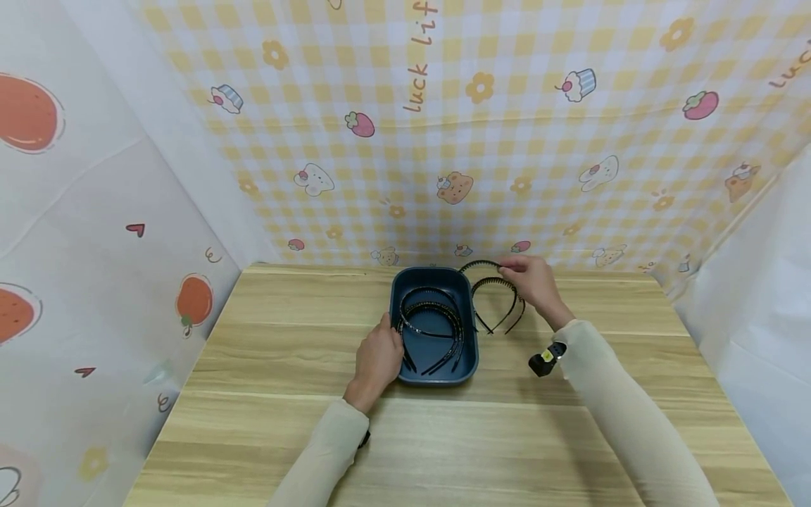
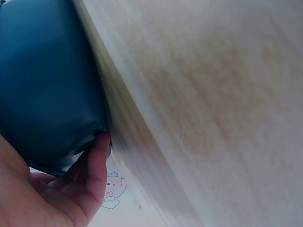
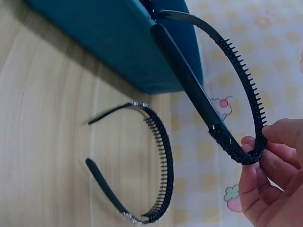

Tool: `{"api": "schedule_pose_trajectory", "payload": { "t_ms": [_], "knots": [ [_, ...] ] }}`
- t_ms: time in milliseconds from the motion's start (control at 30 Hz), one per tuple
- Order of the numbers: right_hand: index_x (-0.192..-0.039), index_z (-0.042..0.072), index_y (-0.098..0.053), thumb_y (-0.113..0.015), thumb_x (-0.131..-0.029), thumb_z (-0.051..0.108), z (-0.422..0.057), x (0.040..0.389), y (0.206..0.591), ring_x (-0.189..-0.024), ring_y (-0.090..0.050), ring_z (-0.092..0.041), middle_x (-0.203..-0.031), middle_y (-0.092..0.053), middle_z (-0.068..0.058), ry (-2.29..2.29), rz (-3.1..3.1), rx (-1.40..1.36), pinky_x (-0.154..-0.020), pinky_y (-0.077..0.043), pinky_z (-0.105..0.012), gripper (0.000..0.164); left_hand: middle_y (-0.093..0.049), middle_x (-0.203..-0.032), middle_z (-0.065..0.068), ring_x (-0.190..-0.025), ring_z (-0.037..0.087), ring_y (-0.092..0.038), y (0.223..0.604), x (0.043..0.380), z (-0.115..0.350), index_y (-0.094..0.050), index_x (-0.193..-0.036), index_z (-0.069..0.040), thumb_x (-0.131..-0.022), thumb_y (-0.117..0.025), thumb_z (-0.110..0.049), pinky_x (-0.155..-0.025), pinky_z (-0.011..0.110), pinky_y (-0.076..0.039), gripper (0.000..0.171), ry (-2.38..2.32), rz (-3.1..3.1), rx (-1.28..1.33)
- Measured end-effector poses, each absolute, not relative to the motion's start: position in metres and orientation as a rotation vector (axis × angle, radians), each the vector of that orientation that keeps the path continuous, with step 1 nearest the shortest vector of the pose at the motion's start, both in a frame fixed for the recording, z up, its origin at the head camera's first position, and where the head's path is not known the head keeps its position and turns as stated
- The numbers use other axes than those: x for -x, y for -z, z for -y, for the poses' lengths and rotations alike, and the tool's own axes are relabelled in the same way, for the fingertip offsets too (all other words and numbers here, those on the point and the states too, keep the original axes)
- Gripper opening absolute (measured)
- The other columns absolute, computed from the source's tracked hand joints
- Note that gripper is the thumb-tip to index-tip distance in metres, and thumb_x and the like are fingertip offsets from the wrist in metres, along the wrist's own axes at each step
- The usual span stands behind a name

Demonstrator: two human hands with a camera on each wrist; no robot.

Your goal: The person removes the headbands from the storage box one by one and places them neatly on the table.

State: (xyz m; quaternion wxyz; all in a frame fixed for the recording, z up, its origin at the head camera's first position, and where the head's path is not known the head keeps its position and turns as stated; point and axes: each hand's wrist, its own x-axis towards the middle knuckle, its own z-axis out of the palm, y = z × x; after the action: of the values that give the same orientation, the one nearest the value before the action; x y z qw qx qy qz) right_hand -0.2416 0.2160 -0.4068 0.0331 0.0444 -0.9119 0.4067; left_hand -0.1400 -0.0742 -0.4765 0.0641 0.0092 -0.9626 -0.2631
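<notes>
My right hand [image 1: 531,282] pinches a black toothed headband [image 3: 253,90] by its curved top, at the bin's back right corner. The headband's ends reach over the rim of a dark blue plastic bin [image 1: 471,362]. At the bin's left side, my left hand [image 1: 378,352] grips the wall, its fingers [image 2: 97,163] curled at the bin's corner in the left wrist view. Inside the bin lie several dark headbands [image 1: 431,305], overlapping one another. Another toothed headband [image 3: 166,165], with sparkly bits on its band, rests on the table right of the bin.
The bin stands on a wood-grain table [image 1: 285,331] near its back edge. Behind hangs a yellow checked cloth [image 1: 380,155] with printed cartoons. White cloths [image 1: 95,246] close off the left and right sides.
</notes>
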Motion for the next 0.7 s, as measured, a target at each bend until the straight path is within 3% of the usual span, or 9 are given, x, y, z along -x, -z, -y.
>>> {"api": "schedule_pose_trajectory", "payload": {
  "t_ms": [267, 500, 700],
  "knots": [
    [-0.106, 0.004, -0.066, -0.058, -0.087, 0.018, -0.229, 0.242, 0.407, -0.093, -0.061, -0.027, -0.101, -0.065, -0.014, -1.306, 2.816, -0.091, -0.074, -0.048, -0.038, 0.024, -0.062, -0.095, 0.013, -0.062, 0.023, -0.059, 0.476, 0.141, 0.074, -0.043, -0.13, -0.003, -0.094, -0.039, -0.019, -0.048, 0.034, -0.043, 0.04, 0.787, 2.909, -0.023],
    [-0.106, 0.003, -0.065, -0.057, -0.088, 0.017, -0.244, 0.245, 0.415, -0.088, -0.063, -0.029, -0.099, -0.066, -0.016, -1.337, 2.822, -0.07, -0.067, -0.047, -0.028, 0.024, -0.063, -0.095, 0.013, -0.061, 0.022, -0.059, 0.476, 0.141, 0.074, -0.044, -0.129, -0.002, -0.093, -0.041, -0.019, -0.048, 0.035, -0.044, 0.039, 0.789, 2.893, -0.015],
    [-0.107, 0.001, -0.064, -0.056, -0.089, 0.017, -0.259, 0.245, 0.423, -0.088, -0.062, -0.028, -0.101, -0.065, -0.017, -1.342, 2.856, -0.06, -0.071, -0.047, -0.034, 0.025, -0.062, -0.087, 0.011, -0.058, 0.021, -0.057, 0.475, 0.14, 0.074, -0.046, -0.126, -0.003, -0.094, -0.04, -0.019, -0.046, 0.032, -0.041, 0.036, 0.792, 2.901, -0.013]
  ]
}}
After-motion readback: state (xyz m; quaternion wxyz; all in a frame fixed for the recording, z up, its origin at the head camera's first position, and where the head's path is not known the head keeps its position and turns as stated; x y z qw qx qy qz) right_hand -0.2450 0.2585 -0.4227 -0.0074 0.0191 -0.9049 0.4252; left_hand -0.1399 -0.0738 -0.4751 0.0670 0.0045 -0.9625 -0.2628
